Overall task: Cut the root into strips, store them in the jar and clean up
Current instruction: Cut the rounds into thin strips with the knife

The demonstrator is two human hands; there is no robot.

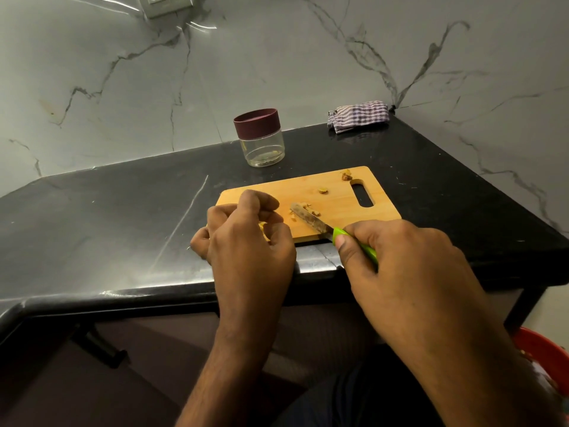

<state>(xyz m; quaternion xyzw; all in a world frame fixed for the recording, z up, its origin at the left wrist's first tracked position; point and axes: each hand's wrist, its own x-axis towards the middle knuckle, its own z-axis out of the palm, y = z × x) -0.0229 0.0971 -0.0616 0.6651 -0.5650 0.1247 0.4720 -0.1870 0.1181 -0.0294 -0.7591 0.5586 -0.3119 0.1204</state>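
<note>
right hand (397,257) was seen gripping the knife (311,219) by its green handle, blade laid flat on the cutting board (308,186) among cut root bits (308,208). left hand (246,235) fingers were curled round a yellowish root piece (262,225), likely steadied for slicing. jar (261,138) was kept lidded behind, on the surface (123,217).
</note>
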